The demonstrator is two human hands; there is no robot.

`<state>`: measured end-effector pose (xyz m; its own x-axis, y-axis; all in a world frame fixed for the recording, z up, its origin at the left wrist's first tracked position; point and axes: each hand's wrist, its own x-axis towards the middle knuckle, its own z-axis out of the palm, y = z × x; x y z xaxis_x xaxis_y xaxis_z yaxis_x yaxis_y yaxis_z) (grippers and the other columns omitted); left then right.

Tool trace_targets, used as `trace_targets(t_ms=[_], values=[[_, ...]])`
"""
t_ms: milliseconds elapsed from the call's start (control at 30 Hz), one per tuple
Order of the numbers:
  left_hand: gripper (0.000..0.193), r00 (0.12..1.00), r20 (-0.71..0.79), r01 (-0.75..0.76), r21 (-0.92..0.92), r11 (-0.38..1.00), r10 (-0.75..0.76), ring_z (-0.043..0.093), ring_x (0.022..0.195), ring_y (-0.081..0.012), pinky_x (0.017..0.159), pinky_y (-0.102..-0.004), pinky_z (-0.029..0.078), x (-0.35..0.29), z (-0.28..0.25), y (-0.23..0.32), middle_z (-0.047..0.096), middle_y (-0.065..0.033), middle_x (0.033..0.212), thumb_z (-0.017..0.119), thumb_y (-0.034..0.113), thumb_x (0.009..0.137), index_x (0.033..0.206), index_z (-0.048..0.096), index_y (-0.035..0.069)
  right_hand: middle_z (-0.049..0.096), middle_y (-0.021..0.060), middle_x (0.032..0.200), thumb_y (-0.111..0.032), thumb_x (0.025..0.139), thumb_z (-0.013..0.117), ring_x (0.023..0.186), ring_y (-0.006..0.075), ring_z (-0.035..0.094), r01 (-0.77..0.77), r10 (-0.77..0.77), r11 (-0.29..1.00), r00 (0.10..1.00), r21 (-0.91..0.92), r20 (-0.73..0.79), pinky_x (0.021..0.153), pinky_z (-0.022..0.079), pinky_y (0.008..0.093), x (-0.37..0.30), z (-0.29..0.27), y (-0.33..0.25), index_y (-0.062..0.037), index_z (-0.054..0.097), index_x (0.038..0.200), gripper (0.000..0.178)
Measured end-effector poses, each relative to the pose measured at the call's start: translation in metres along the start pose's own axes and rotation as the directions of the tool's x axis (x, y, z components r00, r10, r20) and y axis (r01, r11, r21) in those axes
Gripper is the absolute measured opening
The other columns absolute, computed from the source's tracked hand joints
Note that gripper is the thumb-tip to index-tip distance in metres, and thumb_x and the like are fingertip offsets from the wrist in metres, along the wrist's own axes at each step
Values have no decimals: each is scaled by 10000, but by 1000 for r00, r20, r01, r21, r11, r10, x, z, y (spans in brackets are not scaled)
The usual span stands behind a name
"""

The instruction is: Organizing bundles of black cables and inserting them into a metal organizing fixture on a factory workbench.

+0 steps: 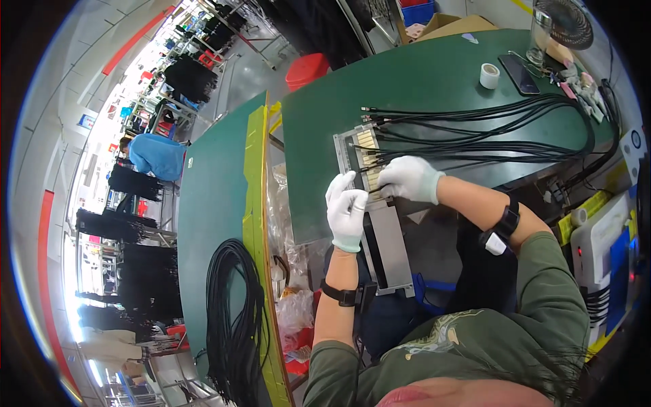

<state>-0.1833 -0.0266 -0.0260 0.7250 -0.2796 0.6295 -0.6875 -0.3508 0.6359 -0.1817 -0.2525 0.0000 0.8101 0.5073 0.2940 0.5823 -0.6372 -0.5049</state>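
Both of my hands wear white gloves and work at the near part of a long metal fixture [344, 154] with a row of cream-coloured blocks [367, 144]. My left hand [346, 211] is at the fixture's left side, fingers bent and drawn together; whatever lies between them is too small to make out. On the other side, my right hand [409, 179] curls its fingers down at the blocks, closed around what looks like a black cable end, mostly hidden. Several black cables [475, 150] with metal-tipped ends run from the fixture to the right and loop back.
On the green table [319, 115] are a white tape roll [489, 76], a phone [519, 74] and a small fan [563, 24]. A grey metal rail [390, 245] extends toward me. A coil of black cables [235, 312] lies on the left table. Another person [156, 156] is farther off.
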Motion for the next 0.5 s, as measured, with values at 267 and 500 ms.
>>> trace_targets(t_ms=[267,500], values=[[92,975,-91,193,-86,977,-201,566,1185,-252,1037,-367,418,-8,-5,-18,644,-160,1245,661,93,922,893,682,8,694,125,863,-326,859,679,876,329,665,-134,146,976,987,173,-61,770,515,452,-14,-25,11,-141,726,960,216],[113,955,-95,257,-200,945,-280,596,1134,-272,1005,-371,441,-3,1,-11,671,-166,1179,677,93,900,840,658,-1,672,84,867,-241,802,735,891,309,630,-158,158,987,987,-5,9,792,494,443,-13,-25,9,-115,721,888,153]])
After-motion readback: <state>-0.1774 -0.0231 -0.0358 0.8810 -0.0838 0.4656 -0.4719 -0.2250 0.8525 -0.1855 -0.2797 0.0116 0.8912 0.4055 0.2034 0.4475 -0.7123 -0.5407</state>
